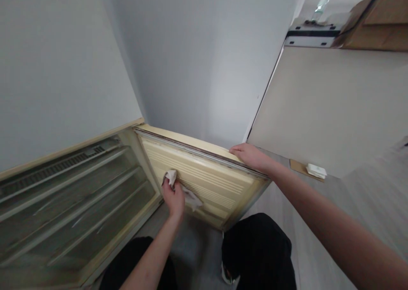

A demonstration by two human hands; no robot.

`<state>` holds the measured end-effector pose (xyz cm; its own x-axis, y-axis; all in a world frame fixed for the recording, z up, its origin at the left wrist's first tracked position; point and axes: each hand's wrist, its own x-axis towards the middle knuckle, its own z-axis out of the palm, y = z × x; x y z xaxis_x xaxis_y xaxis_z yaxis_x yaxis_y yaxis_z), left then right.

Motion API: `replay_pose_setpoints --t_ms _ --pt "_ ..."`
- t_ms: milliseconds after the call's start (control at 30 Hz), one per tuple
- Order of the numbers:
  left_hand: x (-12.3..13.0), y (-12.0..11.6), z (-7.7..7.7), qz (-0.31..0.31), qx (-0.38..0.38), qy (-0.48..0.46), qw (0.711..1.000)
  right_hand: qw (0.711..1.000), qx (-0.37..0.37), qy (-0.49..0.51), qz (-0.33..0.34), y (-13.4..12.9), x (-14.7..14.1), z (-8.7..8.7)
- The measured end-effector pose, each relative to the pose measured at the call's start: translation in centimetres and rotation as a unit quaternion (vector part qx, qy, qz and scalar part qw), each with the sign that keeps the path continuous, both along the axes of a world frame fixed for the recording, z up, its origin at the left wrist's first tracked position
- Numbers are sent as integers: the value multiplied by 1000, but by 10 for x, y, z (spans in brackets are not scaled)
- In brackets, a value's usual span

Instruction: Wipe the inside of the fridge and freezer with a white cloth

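Observation:
The yellowed door (197, 171) of a freezer or fridge stands swung out in front of my knees. My left hand (174, 198) is closed on a crumpled white wipe (171, 177), against the ribbed inner panel of the door. Below and right of it a pale scrap (193, 198) shows on the panel; whether it belongs to the wipe I cannot tell. My right hand (250, 155) grips the door's top edge, fingers over the rim and its dark-stained seal. To the left, the cabinet's inside (79, 196) lies open with several shelf rails.
A grey wall panel (204, 60) rises behind the door. At right, a white packet (316, 171) lies on brown cardboard (296, 166) on the floor. A clear bottle (321, 4) and a cardboard box (379, 22) are at upper right. My black-clad knee (258, 251) is close to the door's lower corner.

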<state>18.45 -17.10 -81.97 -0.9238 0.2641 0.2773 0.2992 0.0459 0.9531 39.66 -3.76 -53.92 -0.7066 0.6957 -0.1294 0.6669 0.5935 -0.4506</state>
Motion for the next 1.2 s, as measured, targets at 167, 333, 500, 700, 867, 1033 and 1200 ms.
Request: replay_pose_setpoints --t_ms 167,333,500,700,867,1033,1200 --pt "-62 1 14 38 -7 20 999 1000 2 -14 -8 2 -2 -1" --pt "-29 -4 0 28 -30 43 998 999 13 -31 -4 5 -4 -1" --pt "6 -8 -9 -7 -39 56 998 999 25 -29 6 5 -3 -2" --pt "-49 -6 14 26 -33 59 997 1000 14 -25 -12 4 -2 -2" --pt "12 -12 2 -18 -47 52 997 999 21 -34 7 7 -3 -2" --pt "69 -17 -12 -81 -50 44 994 999 28 -30 11 9 -2 -4" --pt "14 -12 -1 -49 -19 13 999 999 39 -25 23 8 -2 -7"
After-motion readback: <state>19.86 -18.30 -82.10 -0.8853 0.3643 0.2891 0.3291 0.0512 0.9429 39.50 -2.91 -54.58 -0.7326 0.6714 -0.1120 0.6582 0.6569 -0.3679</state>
